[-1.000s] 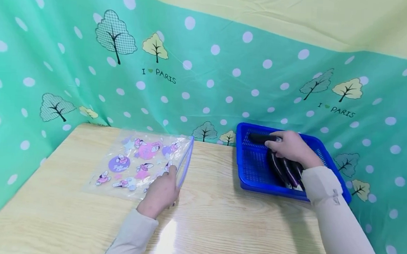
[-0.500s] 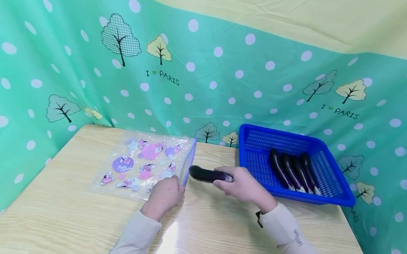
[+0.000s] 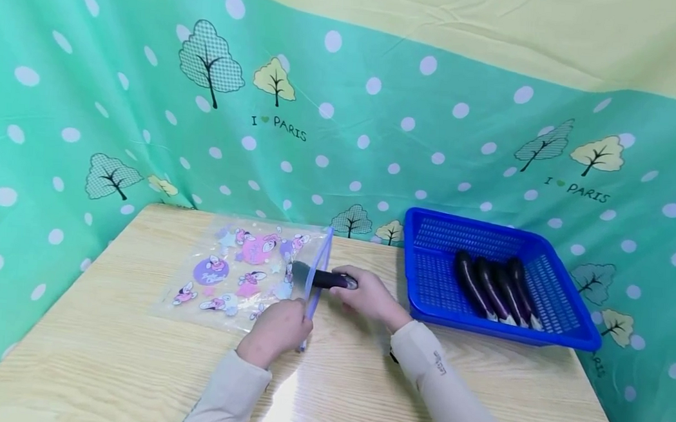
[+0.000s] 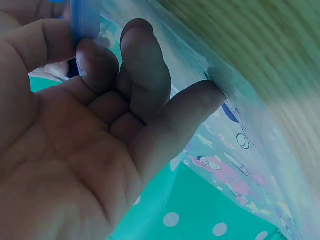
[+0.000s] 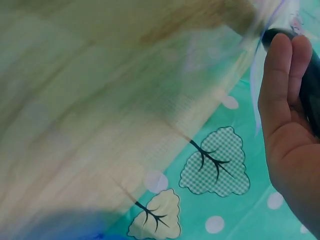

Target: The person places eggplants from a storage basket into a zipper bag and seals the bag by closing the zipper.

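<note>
A clear zip bag printed with pink and purple cartoon figures lies flat on the table, its purple zip edge facing right. My left hand pinches that edge near its front corner; in the left wrist view the zip strip sits between thumb and finger. With my right hand I grip a dark purple eggplant by its stem end. The eggplant's far end is inside the bag mouth, seen through the plastic. In the right wrist view, the fingers lie along the dark eggplant.
A blue plastic basket stands at the right of the table, with several eggplants side by side in it. Behind the wooden table hangs a green dotted cloth with printed trees.
My right hand has lifted an eggplant out of the basket and carried it left, its tip now in the bag mouth. The left hand keeps hold of the zip edge, which stands wider apart.
</note>
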Demonstrator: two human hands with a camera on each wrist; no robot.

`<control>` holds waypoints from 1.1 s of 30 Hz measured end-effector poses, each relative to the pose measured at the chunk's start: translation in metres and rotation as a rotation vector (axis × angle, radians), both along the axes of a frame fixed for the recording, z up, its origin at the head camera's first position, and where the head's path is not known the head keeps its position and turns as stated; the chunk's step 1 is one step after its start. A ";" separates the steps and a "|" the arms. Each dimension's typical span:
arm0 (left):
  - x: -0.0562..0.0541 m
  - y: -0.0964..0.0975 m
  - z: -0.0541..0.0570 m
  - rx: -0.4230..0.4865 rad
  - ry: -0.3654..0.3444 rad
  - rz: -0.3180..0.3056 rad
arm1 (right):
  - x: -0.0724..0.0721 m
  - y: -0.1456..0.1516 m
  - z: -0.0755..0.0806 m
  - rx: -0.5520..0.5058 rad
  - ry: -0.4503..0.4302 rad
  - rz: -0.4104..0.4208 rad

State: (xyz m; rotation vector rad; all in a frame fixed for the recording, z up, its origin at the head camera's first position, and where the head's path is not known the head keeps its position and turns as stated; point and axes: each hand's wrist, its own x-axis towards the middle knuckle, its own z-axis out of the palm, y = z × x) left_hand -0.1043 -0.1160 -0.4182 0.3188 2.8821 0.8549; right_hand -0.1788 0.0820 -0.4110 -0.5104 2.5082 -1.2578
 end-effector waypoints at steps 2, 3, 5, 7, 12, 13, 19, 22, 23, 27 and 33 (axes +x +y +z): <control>0.000 0.001 0.000 -0.003 0.007 -0.011 | -0.007 -0.005 -0.003 -0.012 -0.012 -0.036; 0.000 0.001 0.000 -0.004 0.013 -0.016 | -0.010 -0.007 -0.005 -0.016 -0.017 -0.056; -0.001 0.002 0.001 -0.009 0.023 -0.021 | -0.016 -0.012 -0.007 -0.018 -0.012 -0.095; -0.001 0.002 0.001 -0.014 0.037 -0.024 | -0.023 -0.016 -0.009 -0.005 0.025 -0.130; 0.000 0.004 0.004 -0.018 0.058 -0.030 | -0.036 -0.029 -0.013 0.061 0.146 -0.186; 0.001 0.004 0.005 -0.018 0.062 -0.032 | -0.038 -0.032 -0.013 0.067 0.157 -0.186; 0.001 0.004 0.005 -0.012 0.064 -0.043 | -0.043 -0.041 -0.014 -0.044 0.012 -0.104; 0.001 0.004 0.004 -0.007 0.064 -0.046 | -0.047 -0.042 -0.015 -0.117 -0.054 -0.090; 0.001 0.003 0.004 -0.007 0.065 -0.047 | -0.049 -0.043 -0.016 -0.129 -0.066 -0.091; 0.002 0.001 0.002 0.012 0.046 -0.045 | -0.060 -0.048 -0.019 -0.155 -0.124 -0.124; 0.003 -0.001 0.001 0.029 0.019 -0.040 | -0.075 -0.063 -0.024 -0.095 -0.201 -0.207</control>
